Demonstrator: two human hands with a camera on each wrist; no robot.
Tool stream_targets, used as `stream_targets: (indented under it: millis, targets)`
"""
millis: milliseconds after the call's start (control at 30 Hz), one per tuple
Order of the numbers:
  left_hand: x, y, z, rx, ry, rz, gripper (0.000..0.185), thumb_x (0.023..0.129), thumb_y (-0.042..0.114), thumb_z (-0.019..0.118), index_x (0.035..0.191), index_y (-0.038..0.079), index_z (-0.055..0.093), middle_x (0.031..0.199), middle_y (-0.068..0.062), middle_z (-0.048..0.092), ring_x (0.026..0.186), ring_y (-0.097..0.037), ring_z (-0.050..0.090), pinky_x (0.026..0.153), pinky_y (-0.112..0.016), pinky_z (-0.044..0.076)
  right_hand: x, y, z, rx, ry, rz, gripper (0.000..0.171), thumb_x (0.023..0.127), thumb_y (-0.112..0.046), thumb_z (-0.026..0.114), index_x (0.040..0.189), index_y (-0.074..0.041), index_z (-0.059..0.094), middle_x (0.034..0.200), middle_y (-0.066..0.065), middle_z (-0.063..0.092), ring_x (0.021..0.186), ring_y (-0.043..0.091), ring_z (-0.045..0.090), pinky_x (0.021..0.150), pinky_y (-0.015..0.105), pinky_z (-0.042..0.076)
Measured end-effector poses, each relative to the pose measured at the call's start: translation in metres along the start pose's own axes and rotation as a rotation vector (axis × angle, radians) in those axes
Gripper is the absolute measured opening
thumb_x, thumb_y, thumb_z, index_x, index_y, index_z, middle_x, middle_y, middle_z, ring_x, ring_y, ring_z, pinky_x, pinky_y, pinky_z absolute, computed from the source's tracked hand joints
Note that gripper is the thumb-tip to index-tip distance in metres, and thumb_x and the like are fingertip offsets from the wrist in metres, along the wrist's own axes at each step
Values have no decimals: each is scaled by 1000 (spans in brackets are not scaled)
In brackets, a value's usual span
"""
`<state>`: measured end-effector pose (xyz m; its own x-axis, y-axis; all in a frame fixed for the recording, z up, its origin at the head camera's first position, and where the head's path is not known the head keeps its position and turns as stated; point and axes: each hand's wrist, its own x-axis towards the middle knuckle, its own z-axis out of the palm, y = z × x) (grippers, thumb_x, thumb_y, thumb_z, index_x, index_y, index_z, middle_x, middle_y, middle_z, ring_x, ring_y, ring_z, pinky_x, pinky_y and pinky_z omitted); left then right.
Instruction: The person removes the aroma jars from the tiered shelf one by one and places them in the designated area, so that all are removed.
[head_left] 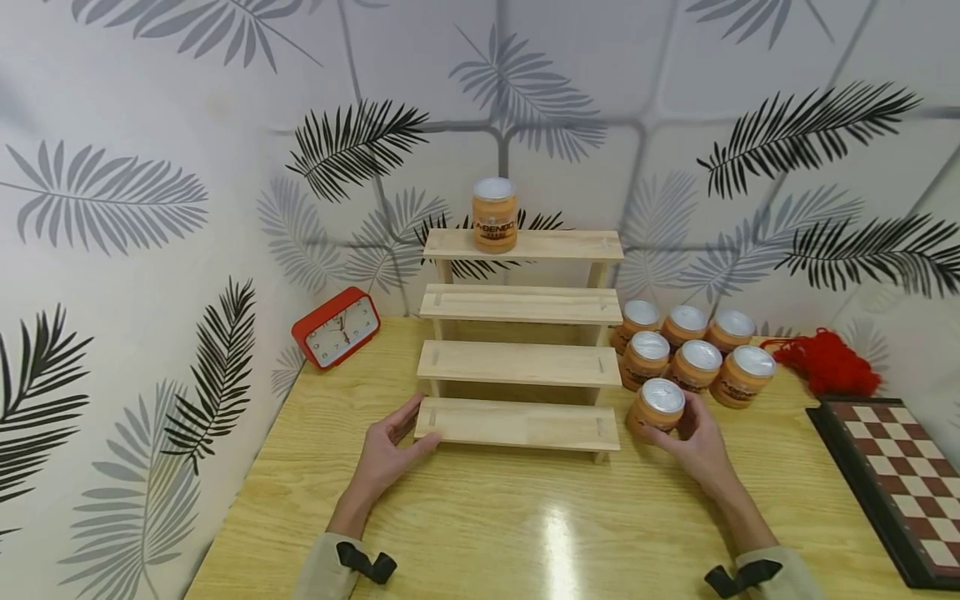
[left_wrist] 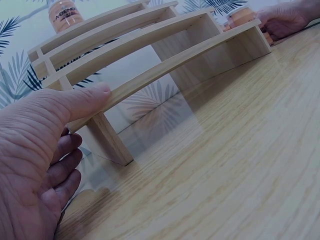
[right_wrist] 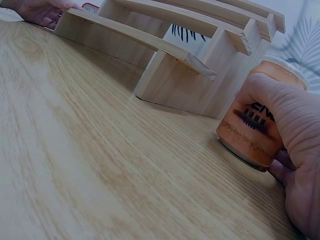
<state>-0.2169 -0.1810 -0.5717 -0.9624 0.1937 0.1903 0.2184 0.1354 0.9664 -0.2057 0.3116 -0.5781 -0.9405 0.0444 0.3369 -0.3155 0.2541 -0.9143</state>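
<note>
A four-step wooden display rack (head_left: 517,421) stands on the table. My left hand (head_left: 392,454) grips the left end of its lowest step, the thumb on the front edge and the fingers curled at the side. In the left wrist view, the thumb (left_wrist: 87,100) lies along that step. To the right of the rack, my right hand (head_left: 693,442) holds an orange can (head_left: 656,410) with a silvery top. The right wrist view shows thumb and fingers around this can (right_wrist: 250,127), which is tilted or close to the tabletop. Another orange can (head_left: 494,217) sits on the top step.
Several more orange cans (head_left: 697,358) stand grouped behind the held one. Farther right are a heap of red cord (head_left: 828,362) and a checkered board (head_left: 900,475) with a dark frame. A red clock (head_left: 337,327) stands at the back left. Leaf-patterned covering (head_left: 525,67) rises behind the table.
</note>
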Motion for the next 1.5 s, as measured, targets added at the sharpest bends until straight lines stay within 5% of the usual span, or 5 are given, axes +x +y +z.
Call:
stream_targets:
  millis: [467,700,933,1133,1500]
  targets:
    - [1,1,1,-6,6,-2,72,91,7,82,155,-1,48,154,-13,53,142,-28,50,114,-28,43,-1,-3,0,28,22,3,73,81,16,81,146,6,48,128,-11,61,118,1,59,97,11,48]
    - [0,0,1,5,6,-9,72,91,7,82,155,1,49,154,-12,53,142,-27,50,116,-37,42,0,-21,-3,22,70,23,76,82,15,81,148,6,46,128,-11,62,116,1,59,96,12,47]
    - [1,-1,1,-5,8,-1,72,91,7,83,154,1,50,154,-12,54,142,-27,51,116,-40,41,8,-47,-12,135,58,-103,78,81,24,74,151,10,40,137,14,63,124,15,61,103,18,48]
    - [0,1,-1,-8,5,8,72,91,8,82,154,-1,48,155,-14,53,143,-29,50,117,-40,41,12,-63,-16,195,56,-180,79,80,29,70,150,13,40,138,5,64,126,14,60,106,20,46]
    - [0,1,1,-8,4,-2,72,92,8,82,155,1,49,155,-13,52,143,-28,50,117,-43,40,40,-111,-8,62,11,-195,90,87,20,71,164,-12,36,161,10,46,146,12,44,113,16,39]
